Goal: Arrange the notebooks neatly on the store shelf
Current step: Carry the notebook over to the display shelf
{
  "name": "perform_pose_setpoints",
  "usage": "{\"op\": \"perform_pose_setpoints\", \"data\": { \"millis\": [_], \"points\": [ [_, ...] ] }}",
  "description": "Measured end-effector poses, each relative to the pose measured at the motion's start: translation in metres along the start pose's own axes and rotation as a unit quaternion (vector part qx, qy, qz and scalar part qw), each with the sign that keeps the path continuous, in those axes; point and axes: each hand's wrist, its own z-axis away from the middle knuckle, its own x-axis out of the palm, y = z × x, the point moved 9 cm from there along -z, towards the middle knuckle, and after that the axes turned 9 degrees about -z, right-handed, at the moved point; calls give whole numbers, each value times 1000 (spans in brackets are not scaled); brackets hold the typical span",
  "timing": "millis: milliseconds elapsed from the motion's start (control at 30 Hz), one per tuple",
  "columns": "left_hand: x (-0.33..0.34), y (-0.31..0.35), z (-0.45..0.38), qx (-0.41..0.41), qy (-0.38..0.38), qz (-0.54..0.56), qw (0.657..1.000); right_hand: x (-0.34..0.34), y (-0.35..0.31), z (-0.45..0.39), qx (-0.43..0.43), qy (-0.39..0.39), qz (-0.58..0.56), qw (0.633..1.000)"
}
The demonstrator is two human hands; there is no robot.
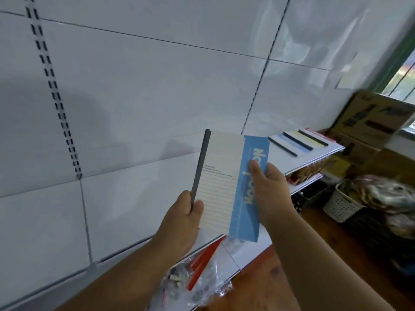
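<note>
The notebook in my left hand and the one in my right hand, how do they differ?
The cream notebook, held by the left hand, shows ruled lines and a dark spine; the blue notebook, held by the right hand, bears large pale lettering. The cream one faces the camera more broadly, while the blue one is turned, looking narrow. Both are held up above the shelf, near upright, and overlap.

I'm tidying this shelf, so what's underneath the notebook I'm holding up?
Below the notebook lies a clear plastic bag with red items on the white shelf. Whatever lies directly behind the notebook and both hands is hidden.
</note>
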Motion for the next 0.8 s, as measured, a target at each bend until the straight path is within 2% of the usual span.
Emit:
{"op": "perform_pose_setpoints", "data": {
  "millis": [133,333,467,633,800],
  "points": [
    [90,31,-79,31,-74,-14,997,-76,4,-73,-7,94,-5,996],
    [262,111,-148,101,-179,-45,978,-239,1,-161,-15,228,36,973],
    [366,136,-181,111,-218,-35,969,-326,25,-214,-5,276,66,959],
    [467,149,-234,76,-228,-39,970,-397,55,-320,33,232,102,967],
    [485,145,-314,-6,-134,-75,988,-385,75,-459,86,77,119,986]
  ]
}}
